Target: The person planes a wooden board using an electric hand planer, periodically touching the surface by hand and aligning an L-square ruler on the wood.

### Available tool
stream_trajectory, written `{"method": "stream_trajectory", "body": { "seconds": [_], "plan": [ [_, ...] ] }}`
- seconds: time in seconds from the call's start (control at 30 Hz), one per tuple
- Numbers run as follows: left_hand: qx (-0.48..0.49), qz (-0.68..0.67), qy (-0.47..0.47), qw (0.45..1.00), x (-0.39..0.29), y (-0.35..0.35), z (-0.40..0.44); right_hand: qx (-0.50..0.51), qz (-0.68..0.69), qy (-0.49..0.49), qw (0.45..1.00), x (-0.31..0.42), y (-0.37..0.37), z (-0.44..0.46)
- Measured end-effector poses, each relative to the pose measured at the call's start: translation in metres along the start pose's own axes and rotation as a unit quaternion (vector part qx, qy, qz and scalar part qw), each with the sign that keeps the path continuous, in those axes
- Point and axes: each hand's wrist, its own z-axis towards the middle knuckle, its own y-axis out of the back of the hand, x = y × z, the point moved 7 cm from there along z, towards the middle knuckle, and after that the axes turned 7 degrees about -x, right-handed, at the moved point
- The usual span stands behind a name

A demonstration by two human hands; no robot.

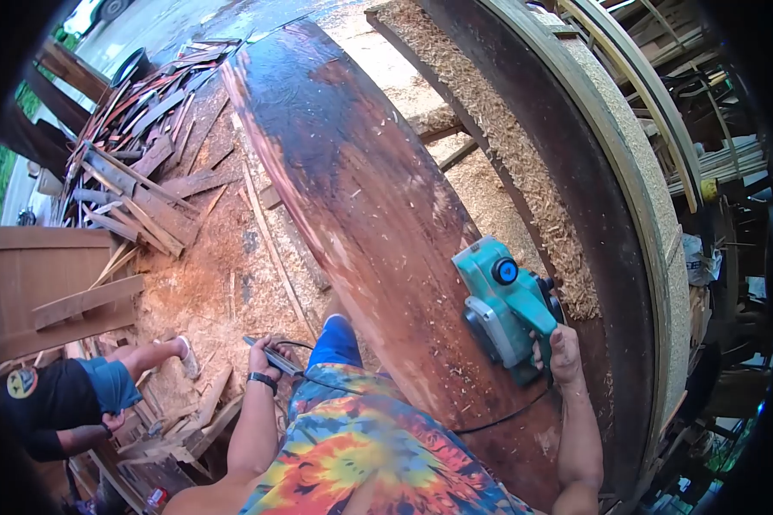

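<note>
A green electric planer [502, 309] rests on a long, wide reddish-brown wood slab [361, 197], near its right edge. My right hand [562, 354] is wrapped round the planer's rear handle. A black cord [502, 421] runs from the planer across the slab towards my body. At my waist, left of the slab, my left hand [264, 360] is closed round a dark, slim object [283, 362] that I cannot make out, with a cord near it. Shavings lie scattered over the slab, whose far part looks dark and smooth.
Scrap wood strips [146, 163] are heaped at the far left. Another person [77, 395] in a black shirt is at the lower left. Right of the slab, a shavings-covered board [507, 146] and a long dark plank [575, 146] run alongside. Sawdust covers the ground [189, 292].
</note>
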Motion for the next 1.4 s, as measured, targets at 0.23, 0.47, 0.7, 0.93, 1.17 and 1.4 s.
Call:
{"method": "stream_trajectory", "body": {
  "seconds": [0.23, 0.47, 0.7, 0.93, 1.17, 1.4],
  "plan": [
    [-0.018, 0.017, 0.058, 0.998, -0.062, -0.026, 0.051, 0.038, -0.001, 0.01, 0.999, 0.126, -0.115, 0.173],
    [-0.002, 0.046, 0.11, 0.993, -0.133, -0.071, 0.036, 0.041, 0.007, 0.046, 0.998, 0.251, -0.243, 0.353],
    [-0.017, 0.012, 0.123, 0.992, -0.156, -0.085, 0.034, 0.013, 0.012, 0.067, 0.998, 0.37, -0.364, 0.518],
    [-0.029, -0.081, 0.102, 0.991, -0.16, -0.082, 0.021, -0.016, 0.027, 0.119, 0.992, 0.457, -0.447, 0.643],
    [-0.071, -0.131, 0.104, 0.983, -0.145, -0.019, 0.055, 0.073, 0.03, 0.082, 0.994, 0.401, -0.396, 0.555],
    [-0.169, -0.122, 0.102, 0.973, -0.163, 0.034, 0.085, 0.046, -0.018, 0.068, 0.996, 0.258, -0.253, 0.354]
  ]
}}
